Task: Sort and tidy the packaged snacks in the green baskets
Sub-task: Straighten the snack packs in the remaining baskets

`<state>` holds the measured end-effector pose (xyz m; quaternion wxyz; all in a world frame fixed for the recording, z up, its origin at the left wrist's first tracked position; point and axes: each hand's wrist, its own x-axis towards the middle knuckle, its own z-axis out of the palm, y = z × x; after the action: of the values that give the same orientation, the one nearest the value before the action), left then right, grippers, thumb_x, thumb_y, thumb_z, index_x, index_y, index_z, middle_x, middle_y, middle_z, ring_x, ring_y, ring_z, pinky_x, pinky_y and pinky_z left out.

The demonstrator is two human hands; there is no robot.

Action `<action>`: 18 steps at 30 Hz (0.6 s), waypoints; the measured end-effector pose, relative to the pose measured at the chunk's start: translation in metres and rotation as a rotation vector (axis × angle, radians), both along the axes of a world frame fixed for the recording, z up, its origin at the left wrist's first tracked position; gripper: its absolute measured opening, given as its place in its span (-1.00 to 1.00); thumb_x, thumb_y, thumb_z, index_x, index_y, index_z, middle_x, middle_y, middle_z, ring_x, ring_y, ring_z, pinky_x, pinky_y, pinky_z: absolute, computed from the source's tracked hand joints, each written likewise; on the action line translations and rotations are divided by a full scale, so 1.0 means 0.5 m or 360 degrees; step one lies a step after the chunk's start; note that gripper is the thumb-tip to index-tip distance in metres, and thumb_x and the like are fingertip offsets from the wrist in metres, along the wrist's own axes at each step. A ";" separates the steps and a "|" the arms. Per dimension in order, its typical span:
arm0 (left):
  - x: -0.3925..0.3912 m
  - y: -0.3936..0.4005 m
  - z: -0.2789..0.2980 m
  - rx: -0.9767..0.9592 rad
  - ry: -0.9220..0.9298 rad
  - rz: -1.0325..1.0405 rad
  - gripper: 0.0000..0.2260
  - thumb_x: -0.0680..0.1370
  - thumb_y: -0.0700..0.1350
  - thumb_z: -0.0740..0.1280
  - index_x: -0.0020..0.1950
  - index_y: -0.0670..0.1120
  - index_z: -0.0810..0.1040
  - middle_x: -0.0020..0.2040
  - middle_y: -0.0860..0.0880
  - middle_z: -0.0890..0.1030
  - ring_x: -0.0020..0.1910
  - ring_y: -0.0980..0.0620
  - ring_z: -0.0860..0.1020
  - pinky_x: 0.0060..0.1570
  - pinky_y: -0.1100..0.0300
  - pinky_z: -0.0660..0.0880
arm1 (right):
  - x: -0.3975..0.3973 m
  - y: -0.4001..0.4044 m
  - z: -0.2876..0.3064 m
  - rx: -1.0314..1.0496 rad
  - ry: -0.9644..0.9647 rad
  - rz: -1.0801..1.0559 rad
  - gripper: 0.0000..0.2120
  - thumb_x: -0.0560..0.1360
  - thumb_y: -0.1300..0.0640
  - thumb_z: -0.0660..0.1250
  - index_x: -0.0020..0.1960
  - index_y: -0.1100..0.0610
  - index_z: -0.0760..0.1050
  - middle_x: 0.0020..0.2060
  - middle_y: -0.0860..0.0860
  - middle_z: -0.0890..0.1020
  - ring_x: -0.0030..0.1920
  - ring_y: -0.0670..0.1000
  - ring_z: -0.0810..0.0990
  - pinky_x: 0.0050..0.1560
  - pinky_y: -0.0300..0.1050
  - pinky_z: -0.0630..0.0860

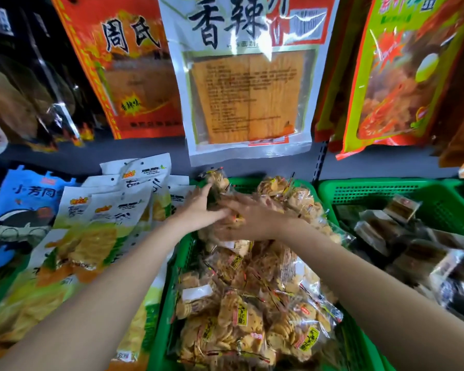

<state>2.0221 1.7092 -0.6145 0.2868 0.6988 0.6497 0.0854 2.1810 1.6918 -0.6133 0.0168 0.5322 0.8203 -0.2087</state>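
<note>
hands (198, 210) on cracker packs (252, 303)

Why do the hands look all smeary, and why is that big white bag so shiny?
Head view: both hands, left and right, blur from motion over the cracker bags; light glares off the hanging white bag; the wide lens bends the edges; the upper left is dark.

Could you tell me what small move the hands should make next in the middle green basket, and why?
Probably lay the clear cracker bag down onto the pile. The left hand touches it at the middle basket's far-left corner, where it sticks up above the other cracker bags; the right hand rests beside it.
</note>
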 end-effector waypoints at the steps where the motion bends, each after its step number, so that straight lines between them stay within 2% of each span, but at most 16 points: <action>1: -0.001 0.015 -0.006 -0.0040 -0.0006 -0.0033 -0.19 0.47 0.18 0.32 0.53 0.15 -0.15 0.56 -0.08 -0.07 0.52 -0.10 -0.02 0.46 -0.01 0.10 | -0.001 0.010 -0.005 -0.0051 -0.0082 0.0009 -0.22 0.41 -0.34 0.24 0.50 -0.17 -0.02 0.53 -0.06 -0.13 0.51 0.20 -0.12 0.43 0.29 -0.13; 3: 0.003 0.043 -0.010 -0.0124 -0.0068 -0.0083 -0.15 0.45 0.16 0.36 0.50 0.22 -0.18 0.55 -0.06 -0.14 0.53 -0.11 -0.09 0.47 -0.05 0.04 | 0.012 0.021 -0.009 -0.0026 -0.0191 0.0025 -0.21 0.41 -0.31 0.28 0.50 -0.12 0.01 0.53 -0.03 -0.08 0.51 0.20 -0.05 0.44 0.27 -0.06; 6: 0.028 0.085 -0.003 -0.0149 -0.0365 0.0014 -0.16 0.36 0.14 0.37 0.49 0.28 -0.08 0.56 -0.01 -0.10 0.52 -0.09 -0.03 0.47 -0.03 0.05 | 0.050 0.025 0.002 -0.0017 -0.0181 0.0028 -0.31 0.45 -0.19 0.32 0.48 -0.09 0.12 0.53 -0.04 -0.04 0.51 0.12 0.01 0.43 0.25 -0.02; 8: 0.044 0.098 -0.007 -0.0076 -0.0246 0.0054 -0.24 0.40 0.15 0.28 0.49 0.27 -0.08 0.56 0.00 -0.14 0.53 -0.11 -0.10 0.47 -0.07 -0.01 | 0.066 0.027 0.009 -0.0010 -0.0235 0.0038 -0.31 0.45 -0.12 0.35 0.48 -0.05 0.14 0.53 -0.03 -0.01 0.51 0.10 0.02 0.43 0.27 -0.05; 10: 0.053 0.108 -0.020 -0.0092 -0.0113 -0.0025 -0.28 0.40 0.26 0.12 0.50 0.26 -0.12 0.55 0.00 -0.22 0.52 -0.14 -0.20 0.47 -0.14 -0.10 | 0.078 0.030 0.015 0.0017 -0.0281 0.0072 -0.31 0.44 -0.04 0.38 0.47 -0.01 0.17 0.50 -0.01 0.11 0.48 0.11 0.11 0.45 0.24 0.04; 12: 0.059 0.119 -0.032 -0.0146 -0.0188 -0.0034 -0.26 0.37 0.31 0.05 0.51 0.22 -0.11 0.54 -0.01 -0.23 0.51 -0.12 -0.24 0.46 -0.16 -0.16 | 0.102 0.040 0.019 -0.0067 -0.0206 0.0067 -0.40 0.42 0.03 0.41 0.41 -0.02 0.28 0.47 -0.04 0.20 0.42 0.08 0.27 0.41 0.14 0.23; 14: 0.066 0.127 -0.044 -0.0188 -0.0307 -0.0046 -0.34 0.50 0.31 0.07 0.53 0.15 -0.07 0.55 0.02 -0.20 0.52 -0.04 -0.21 0.47 -0.10 -0.19 | 0.128 0.047 0.024 -0.0199 -0.0145 0.0007 -0.45 0.40 0.06 0.44 0.34 -0.05 0.36 0.44 -0.06 0.25 0.33 0.08 0.40 0.32 0.09 0.37; 16: 0.077 0.133 -0.057 -0.0249 -0.0302 -0.0102 -0.40 0.57 0.28 0.00 0.54 0.09 -0.05 0.54 0.04 -0.16 0.52 0.01 -0.15 0.48 -0.04 -0.16 | 0.141 0.046 0.028 -0.0234 -0.0161 -0.0003 -0.46 0.39 0.08 0.45 0.34 -0.04 0.39 0.45 -0.05 0.24 0.34 0.07 0.38 0.32 0.04 0.37; 18: 0.087 0.129 -0.056 -0.0324 -0.0230 -0.0173 -0.34 0.52 0.36 -0.04 0.54 0.10 -0.04 0.55 0.04 -0.14 0.53 0.01 -0.11 0.48 -0.04 -0.14 | 0.145 0.040 0.031 -0.0236 -0.0145 -0.0004 -0.44 0.43 0.10 0.42 0.38 -0.01 0.35 0.46 -0.04 0.22 0.37 0.06 0.33 0.35 0.00 0.34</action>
<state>2.0654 1.7737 -0.6427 0.4064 0.6924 0.5937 0.0536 2.2535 1.7121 -0.5979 0.0932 0.5395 0.8003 -0.2445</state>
